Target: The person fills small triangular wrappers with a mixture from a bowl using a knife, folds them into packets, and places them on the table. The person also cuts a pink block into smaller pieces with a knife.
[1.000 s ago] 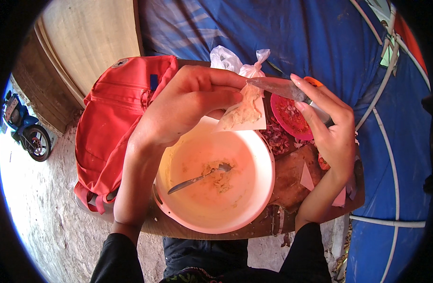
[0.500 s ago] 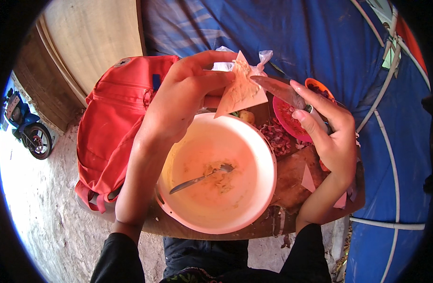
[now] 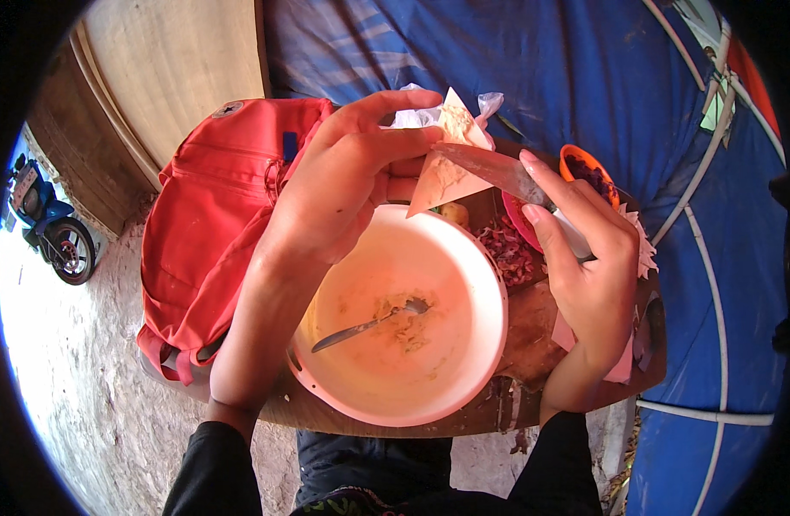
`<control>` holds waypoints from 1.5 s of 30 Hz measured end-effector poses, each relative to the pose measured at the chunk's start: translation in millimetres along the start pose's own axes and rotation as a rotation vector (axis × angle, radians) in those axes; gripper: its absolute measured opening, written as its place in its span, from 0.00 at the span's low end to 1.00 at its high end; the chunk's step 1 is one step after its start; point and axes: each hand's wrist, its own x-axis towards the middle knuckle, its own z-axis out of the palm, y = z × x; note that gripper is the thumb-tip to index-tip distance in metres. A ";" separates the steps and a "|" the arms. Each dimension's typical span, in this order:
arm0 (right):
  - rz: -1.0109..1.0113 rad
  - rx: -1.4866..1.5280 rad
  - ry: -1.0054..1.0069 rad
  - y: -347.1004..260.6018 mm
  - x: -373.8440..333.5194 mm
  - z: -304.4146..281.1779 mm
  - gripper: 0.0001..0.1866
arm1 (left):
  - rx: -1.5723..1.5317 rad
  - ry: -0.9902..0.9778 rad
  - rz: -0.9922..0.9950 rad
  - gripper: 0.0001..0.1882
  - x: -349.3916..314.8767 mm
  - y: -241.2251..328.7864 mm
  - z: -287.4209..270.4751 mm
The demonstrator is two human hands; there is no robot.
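My left hand (image 3: 339,176) is closed on the left edge of a pale triangular sheet (image 3: 427,191), held up above the far rim of a basin. A lumpy cream-coloured paste (image 3: 457,123) is smeared on the sheet. In my right hand (image 3: 594,258) is a knife (image 3: 494,169), its handle between thumb and fingers. The blade lies across the middle of the sheet, over the paste, its tip near my left fingertips. Below stands a large whitish basin (image 3: 360,387) with paste residue and a metal spoon (image 3: 360,334) inside.
A red backpack (image 3: 214,206) lies left of the basin. On the right of the table are chopped purplish-red pieces (image 3: 508,249), a pink bowl (image 3: 517,215), an orange bowl (image 3: 575,156), a brown board (image 3: 532,335) and pale sheets (image 3: 620,368). Plastic bags (image 3: 489,105) sit behind.
The knife blade has moved left and slightly down across the sheet, with my right hand shifting the same way. The sheet has moved slightly right.
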 end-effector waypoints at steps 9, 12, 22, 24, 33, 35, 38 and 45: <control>0.002 0.029 0.014 1.9 1.6 -3.7 0.23 | -0.150 -0.027 -0.069 0.19 -0.5 2.2 -0.5; 0.019 0.038 -0.011 2.2 2.2 -7.0 0.23 | -0.136 -0.010 -0.076 0.18 0.1 3.1 -1.4; 0.140 0.119 -0.123 10.3 -1.9 -30.6 0.21 | -0.059 0.024 -0.015 0.21 -1.3 8.4 -0.7; 0.098 0.130 -0.110 12.4 -2.2 -35.6 0.21 | 0.005 0.071 0.044 0.22 -1.2 8.9 -1.5; 0.105 0.165 -0.168 7.6 3.7 -18.1 0.20 | 0.212 -0.006 0.070 0.24 -5.2 2.8 6.1; 0.085 0.163 -0.174 9.7 6.0 -15.8 0.20 | 0.214 -0.049 0.086 0.24 -5.0 2.7 6.7; 0.110 0.206 -0.170 13.2 3.7 -19.0 0.20 | 0.210 -0.091 0.099 0.24 -3.8 3.7 5.9; 0.177 0.119 0.005 22.9 3.2 -29.8 0.19 | 0.133 -0.002 0.122 0.22 -5.3 11.0 3.5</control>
